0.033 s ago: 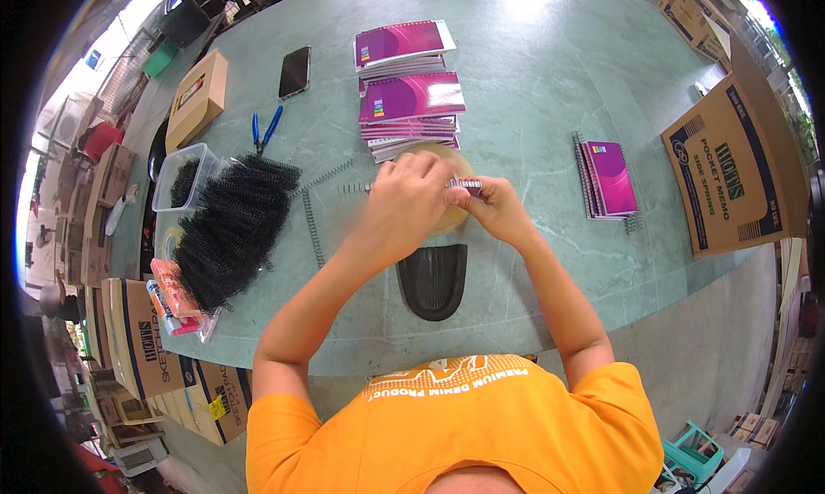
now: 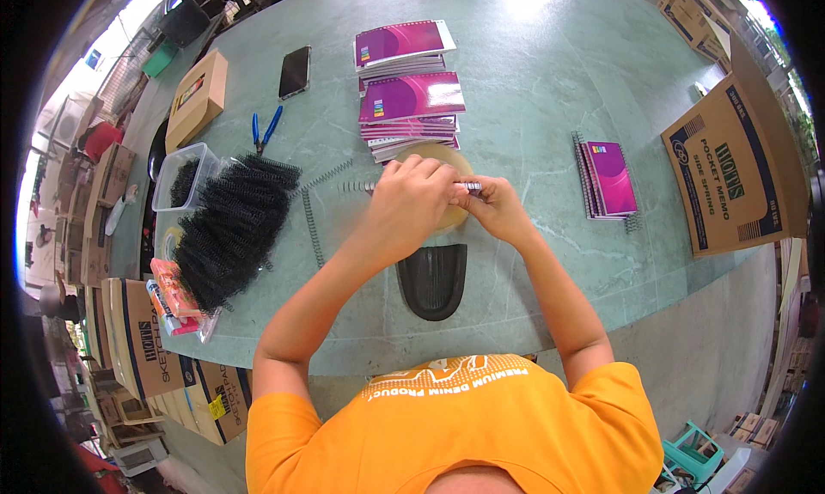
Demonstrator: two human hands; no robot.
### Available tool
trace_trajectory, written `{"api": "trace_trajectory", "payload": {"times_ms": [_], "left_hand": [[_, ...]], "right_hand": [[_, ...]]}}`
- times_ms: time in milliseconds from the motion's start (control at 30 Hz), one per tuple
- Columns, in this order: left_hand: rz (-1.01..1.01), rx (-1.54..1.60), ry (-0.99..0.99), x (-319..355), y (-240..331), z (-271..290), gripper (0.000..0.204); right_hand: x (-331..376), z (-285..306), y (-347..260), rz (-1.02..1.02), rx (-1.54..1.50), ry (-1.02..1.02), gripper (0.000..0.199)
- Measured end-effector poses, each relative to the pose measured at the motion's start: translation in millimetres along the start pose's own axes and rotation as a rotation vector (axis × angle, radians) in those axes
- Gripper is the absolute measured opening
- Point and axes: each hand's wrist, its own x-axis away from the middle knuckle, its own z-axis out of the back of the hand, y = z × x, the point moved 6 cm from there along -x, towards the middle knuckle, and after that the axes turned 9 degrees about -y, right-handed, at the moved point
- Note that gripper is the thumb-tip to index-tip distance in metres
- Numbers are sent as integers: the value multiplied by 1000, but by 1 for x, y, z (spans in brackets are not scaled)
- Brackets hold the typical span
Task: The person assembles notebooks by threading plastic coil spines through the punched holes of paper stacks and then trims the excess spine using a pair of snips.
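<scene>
My left hand (image 2: pixel 411 198) and my right hand (image 2: pixel 492 206) meet over a round yellowish disc (image 2: pixel 458 159) and close on a small notebook held edge-on. Only a strip of the notebook (image 2: pixel 471 186), with a row of holes or coil loops, shows between the fingers; the rest is hidden. From beside my left hand a dark spiral coil (image 2: pixel 352 186) sticks out leftward, in line with the notebook's edge. Beyond the disc stands a stack of purple notebooks (image 2: pixel 411 99) with punched edges, and another stack (image 2: pixel 402 43) lies behind it.
A black U-shaped pad (image 2: pixel 433 283) lies nearer me. To the left are loose coils (image 2: pixel 314 228), a heap of black coils (image 2: pixel 236 228), a clear tub (image 2: pixel 191 174), blue-handled pliers (image 2: pixel 267 131) and a phone (image 2: pixel 295 71). Coil-bound notebooks (image 2: pixel 612 178) and a cardboard box (image 2: pixel 730 167) are right.
My left fingers have shifted slightly right, toward my right hand, covering more of the notebook's edge. Everything else stays in place.
</scene>
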Motion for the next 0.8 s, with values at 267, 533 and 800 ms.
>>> {"api": "trace_trajectory", "payload": {"times_ms": [267,533,800], "left_hand": [[-129,162,-15,-12,14,-13,13],[-6,119,-6,-17,10,-14,19],[321,91,-285,-7,-17,5,22]], "right_hand": [[1,7,17,45,139,-7,13],[9,-5,-6,194,250,194,11],[33,27,-17,302,369,441,36]]}}
